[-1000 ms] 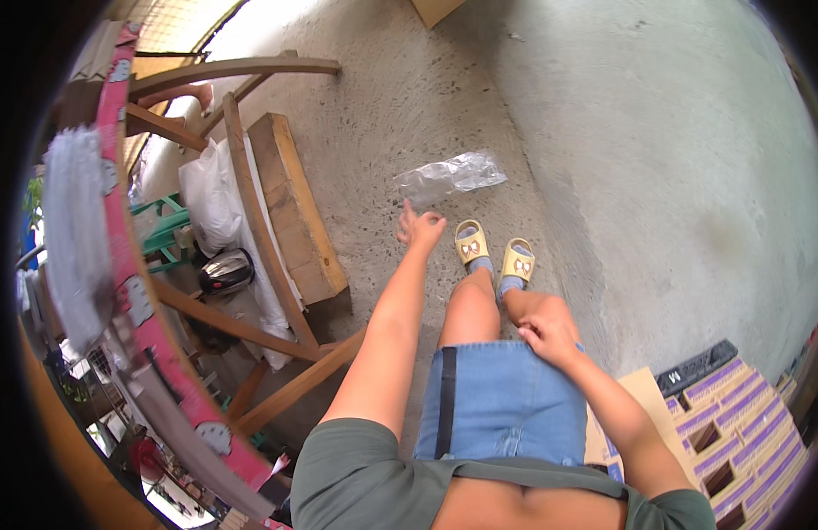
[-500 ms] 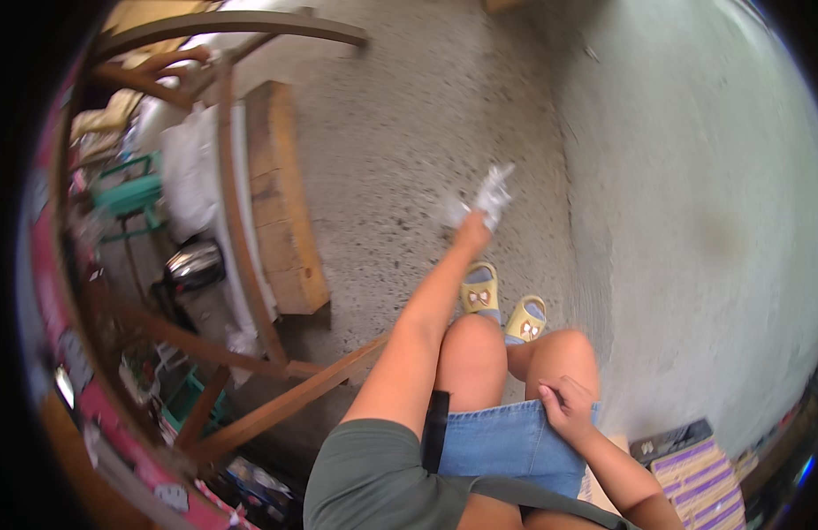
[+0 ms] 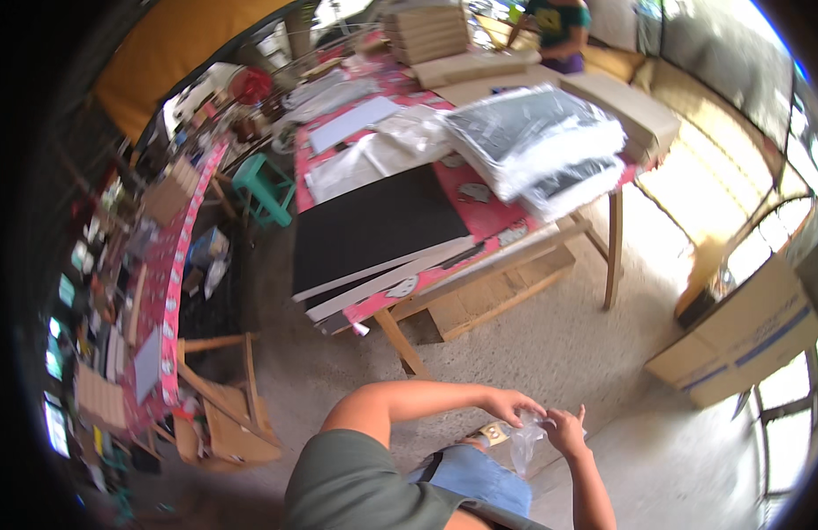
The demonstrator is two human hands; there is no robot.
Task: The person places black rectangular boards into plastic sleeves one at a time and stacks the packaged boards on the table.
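Observation:
A crumpled clear plastic bag [image 3: 525,449] hangs in front of my lap between my two hands. My left hand [image 3: 509,406] reaches across from the left, its fingertips closed on the bag's upper edge. Close beside it, my right hand [image 3: 563,433] pinches the same edge, with one finger sticking up. The table with a pink patterned cover [image 3: 493,208] stands ahead, beyond my hands. On its near corner lie black flat panels [image 3: 378,225] with pale edges, stacked slightly askew. To their right are dark panels wrapped in clear plastic [image 3: 537,132], piled up.
A wooden plank platform [image 3: 506,291] sits beneath the table. A cardboard box [image 3: 745,336] leans at the right. On the left stand a green stool [image 3: 263,190], a second pink-covered table [image 3: 175,300] and a wooden chair [image 3: 223,411]. Another person [image 3: 559,35] is behind the far table.
My view has swung from the floor and wall to the tables. The left hand has drawn the plastic bag in from an outstretched arm, and the right hand has left my lap to grip it.

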